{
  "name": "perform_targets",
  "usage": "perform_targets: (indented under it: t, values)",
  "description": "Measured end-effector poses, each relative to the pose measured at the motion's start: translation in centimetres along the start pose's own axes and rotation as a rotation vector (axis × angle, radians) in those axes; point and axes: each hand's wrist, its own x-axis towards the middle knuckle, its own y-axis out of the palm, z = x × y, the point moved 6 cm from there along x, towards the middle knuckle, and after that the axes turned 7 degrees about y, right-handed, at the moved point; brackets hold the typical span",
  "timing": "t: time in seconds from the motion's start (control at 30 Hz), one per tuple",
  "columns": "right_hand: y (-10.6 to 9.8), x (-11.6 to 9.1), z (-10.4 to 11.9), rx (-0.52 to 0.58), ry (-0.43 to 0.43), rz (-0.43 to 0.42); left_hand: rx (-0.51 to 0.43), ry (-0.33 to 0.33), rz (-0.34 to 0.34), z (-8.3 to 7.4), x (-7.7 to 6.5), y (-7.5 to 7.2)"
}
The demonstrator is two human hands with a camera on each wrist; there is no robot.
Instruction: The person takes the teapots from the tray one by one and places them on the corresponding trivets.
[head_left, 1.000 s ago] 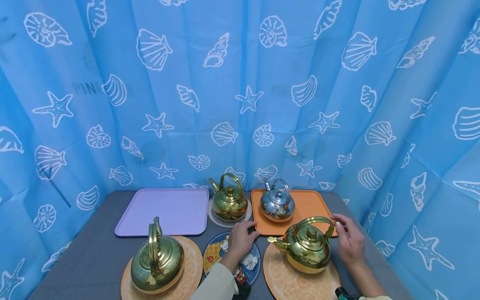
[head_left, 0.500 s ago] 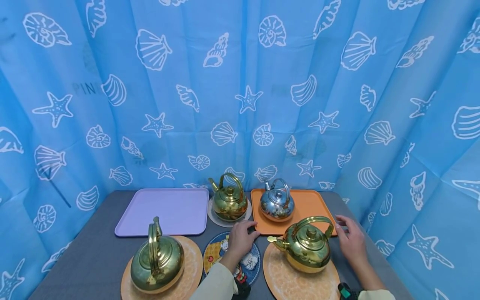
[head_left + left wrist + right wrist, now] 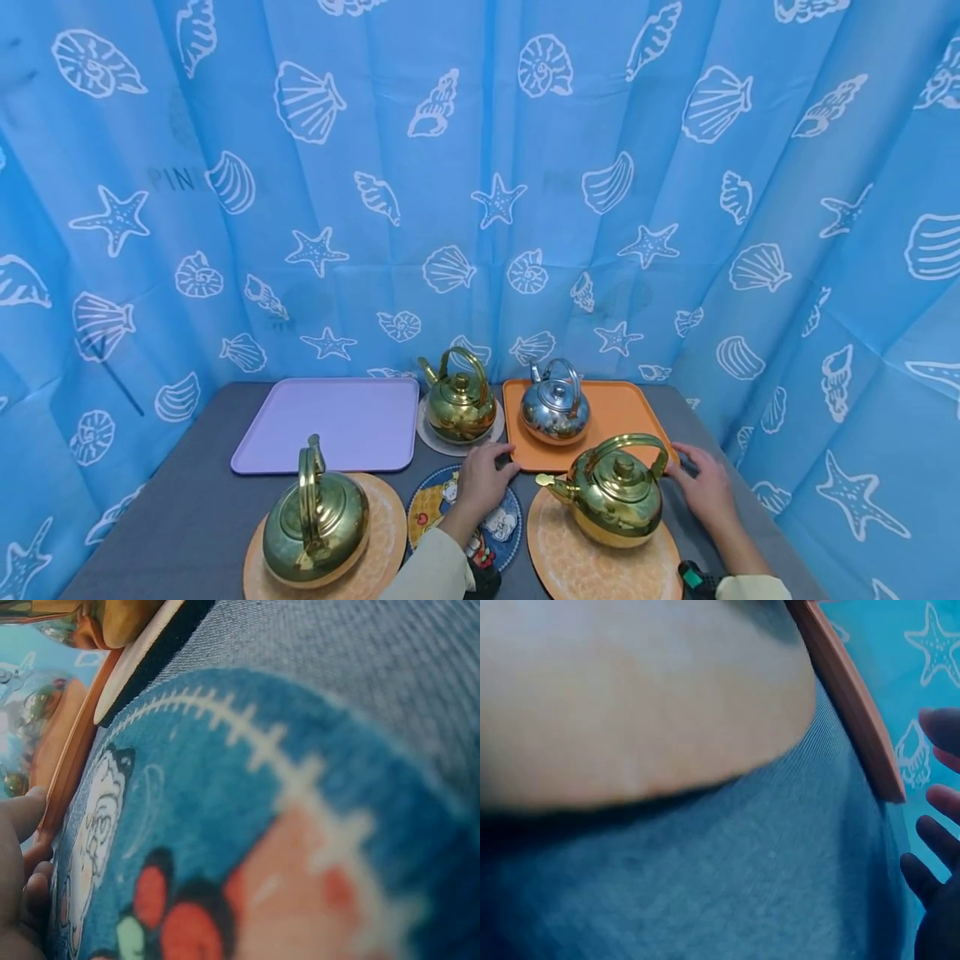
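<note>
At the near left corner of an orange tray point(image 3: 611, 408), my left hand point(image 3: 483, 482) pinches the rim; in the left wrist view its thumb and curled fingers meet the tray edge. My right hand point(image 3: 705, 487) is at the tray's near right corner, fingers loosely spread and close to the rim. A small silver kettle point(image 3: 553, 412) stands on the tray's left part. In front of the tray, a brass kettle point(image 3: 618, 496) sits on a round tan mat point(image 3: 570, 571) between the hands, its spout pointing left. Beneath my left forearm lies a round blue cartoon mat point(image 3: 427, 492).
A second large brass kettle point(image 3: 315, 525) stands on another tan mat point(image 3: 386, 500) at front left. Behind are a lilac tray point(image 3: 322, 425) and a smaller brass kettle point(image 3: 459, 408) on a pale round mat point(image 3: 429, 435). A blue shell-print curtain point(image 3: 480, 125) encloses the grey table point(image 3: 157, 525).
My right hand has slid slightly nearer along the tray's right side to its near corner. The left hand, the tray and the kettles have stayed in place.
</note>
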Motion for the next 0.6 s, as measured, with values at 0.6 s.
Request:
perform_targets:
  t: [0.6]
  values:
    - [1.3,0.5,-2.5,-0.025,0.124,0.217,-0.207,-0.054,0.005,0.5,0.0,-0.5]
